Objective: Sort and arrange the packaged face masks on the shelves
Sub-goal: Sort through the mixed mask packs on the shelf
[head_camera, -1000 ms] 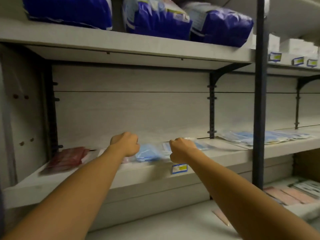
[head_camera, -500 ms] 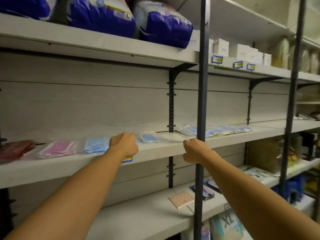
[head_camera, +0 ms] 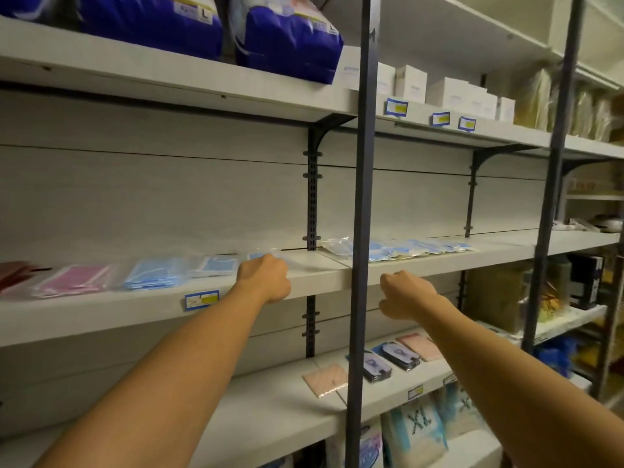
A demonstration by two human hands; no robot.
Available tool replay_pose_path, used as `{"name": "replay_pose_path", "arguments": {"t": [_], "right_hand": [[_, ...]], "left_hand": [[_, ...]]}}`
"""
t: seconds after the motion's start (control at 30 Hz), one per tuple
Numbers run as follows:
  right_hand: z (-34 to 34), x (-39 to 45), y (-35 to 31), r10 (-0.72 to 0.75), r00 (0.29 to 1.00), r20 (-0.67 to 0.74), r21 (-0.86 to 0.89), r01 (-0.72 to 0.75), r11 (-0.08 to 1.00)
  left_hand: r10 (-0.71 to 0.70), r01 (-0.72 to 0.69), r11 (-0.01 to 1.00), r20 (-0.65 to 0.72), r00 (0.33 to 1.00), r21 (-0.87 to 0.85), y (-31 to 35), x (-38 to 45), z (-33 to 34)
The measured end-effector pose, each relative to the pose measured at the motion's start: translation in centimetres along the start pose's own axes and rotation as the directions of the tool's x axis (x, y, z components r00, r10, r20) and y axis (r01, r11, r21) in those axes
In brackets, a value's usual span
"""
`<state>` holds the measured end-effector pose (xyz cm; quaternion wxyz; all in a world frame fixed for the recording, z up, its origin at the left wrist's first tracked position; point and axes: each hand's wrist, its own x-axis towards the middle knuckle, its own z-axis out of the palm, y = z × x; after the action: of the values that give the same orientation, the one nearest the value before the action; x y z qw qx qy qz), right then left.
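Lying flat along the middle shelf [head_camera: 304, 282], we see packaged masks: a pink pack [head_camera: 72, 280], 2 blue packs [head_camera: 153, 273], and a clear-wrapped pack [head_camera: 270, 256] under our left hand [head_camera: 265, 276], fingers curled on it. Our right hand [head_camera: 407, 293] hangs curled, holding nothing, beside the dark upright post [head_camera: 363, 197].

Head-worn view faces the middle shelf [head_camera: 314, 275] closely, at arm's reach.
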<state>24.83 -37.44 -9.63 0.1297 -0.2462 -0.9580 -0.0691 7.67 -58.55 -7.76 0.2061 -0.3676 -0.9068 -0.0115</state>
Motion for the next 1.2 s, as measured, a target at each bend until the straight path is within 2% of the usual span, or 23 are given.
{"name": "replay_pose_path", "arguments": {"t": [0.4,0.67,0.77,0.93,1.2], "right_hand": [[2.3,5.0,7.4,-0.043,0.999,0.018,-0.062,0.044,0.997],[2.0,9.5,13.6,-0.034,0.999,-0.011,-0.067,0.033,0.997],[2.7,10.8,15.5,-0.037,0.999,0.0,-0.059,0.037,0.998],[3.6,13.2,18.0,-0.03,0.999,0.019,-0.005,0.03,1.0],[3.4,16.8,21.0,-0.114,0.993,0.025,0.039,0.113,0.993]], "left_hand": [[-0.074,0.069,0.994,-0.056,0.996,-0.082,3.8,6.6,2.1],[-0.061,0.058,0.997,-0.062,0.996,-0.053,8.7,12.1,2.0],[-0.028,0.029,1.0,-0.046,0.999,0.006,10.9,13.4,1.9],[0.095,-0.084,0.975,-0.042,0.995,0.204,14.2,14.4,2.0],[0.012,-0.023,0.953,0.041,0.999,0.302,17.7,13.8,0.9]]}}
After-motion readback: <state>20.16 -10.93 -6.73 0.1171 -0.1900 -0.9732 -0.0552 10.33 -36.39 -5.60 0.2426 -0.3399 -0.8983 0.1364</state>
